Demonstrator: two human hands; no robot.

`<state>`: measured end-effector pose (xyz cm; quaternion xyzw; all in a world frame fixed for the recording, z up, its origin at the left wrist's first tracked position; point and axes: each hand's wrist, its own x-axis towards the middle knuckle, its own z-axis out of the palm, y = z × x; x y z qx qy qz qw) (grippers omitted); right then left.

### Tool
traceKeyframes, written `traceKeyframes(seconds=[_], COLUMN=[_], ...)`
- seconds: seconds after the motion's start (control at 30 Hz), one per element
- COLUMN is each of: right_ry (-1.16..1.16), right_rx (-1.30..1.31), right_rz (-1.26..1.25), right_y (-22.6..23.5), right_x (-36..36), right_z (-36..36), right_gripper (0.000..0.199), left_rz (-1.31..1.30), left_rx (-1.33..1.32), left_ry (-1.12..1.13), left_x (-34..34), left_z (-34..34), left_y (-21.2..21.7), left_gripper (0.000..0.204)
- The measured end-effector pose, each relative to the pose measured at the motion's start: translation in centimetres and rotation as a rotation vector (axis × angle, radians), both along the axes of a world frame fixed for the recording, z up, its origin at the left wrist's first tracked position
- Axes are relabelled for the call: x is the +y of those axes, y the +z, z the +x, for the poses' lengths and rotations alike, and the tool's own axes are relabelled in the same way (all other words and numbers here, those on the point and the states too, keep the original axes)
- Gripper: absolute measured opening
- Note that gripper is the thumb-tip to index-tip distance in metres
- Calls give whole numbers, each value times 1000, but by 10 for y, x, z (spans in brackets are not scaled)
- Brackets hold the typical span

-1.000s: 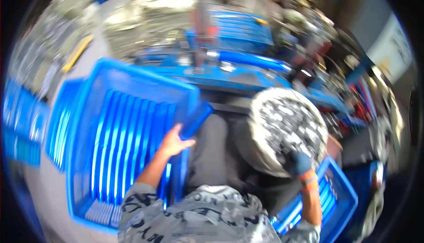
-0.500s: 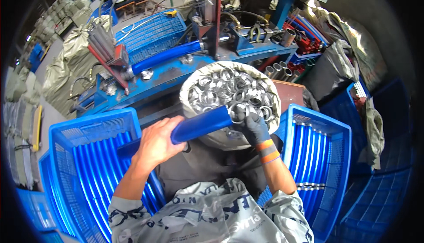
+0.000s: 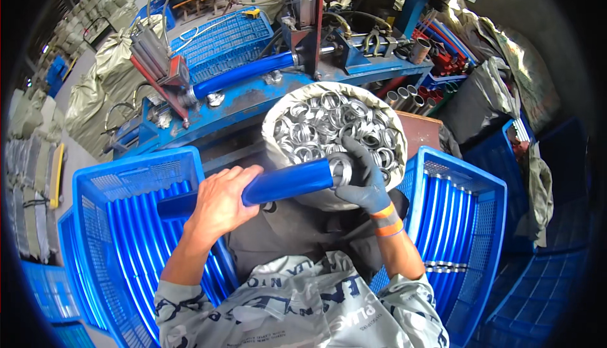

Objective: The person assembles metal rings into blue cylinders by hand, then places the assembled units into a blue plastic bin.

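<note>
My bare left hand (image 3: 221, 201) grips a shiny blue metal tube (image 3: 288, 182) held level across my lap. My right hand (image 3: 362, 179), in a grey glove with an orange cuff, holds a silver metal ring (image 3: 342, 166) against the tube's right end. Just beyond it a white sack (image 3: 275, 152) stands open, full of several silver rings (image 3: 329, 123).
A blue plastic crate (image 3: 136, 177) of blue tubes sits at my left, another blue crate (image 3: 487, 190) with tubes at my right. Ahead is a blue machine bench (image 3: 253, 98) with a blue tube (image 3: 243, 73) clamped on it. Sacks and more crates lie around.
My head has turned from the left crate toward the sack. My left hand has lifted a blue tube from the crate, and my right hand has brought a ring to its end.
</note>
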<state>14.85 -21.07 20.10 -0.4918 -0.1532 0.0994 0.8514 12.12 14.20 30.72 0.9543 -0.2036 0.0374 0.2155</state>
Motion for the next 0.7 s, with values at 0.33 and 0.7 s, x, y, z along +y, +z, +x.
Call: traceKeyframes(seconds=[0.33,0.7], right_ry=[-20,-29], right_rx=[28,67], right_rz=[-237,-305], right_y=[-5,-3], right_x=[-2,-29], right_z=[-7,18], right_gripper=[88,66], left_rz=[34,-289], left_rx=[-57,-33], left_ry=[-29,100], left_x=[-1,-5], left_z=[-2,0], left_y=[-10,-29], left_gripper=[71,70])
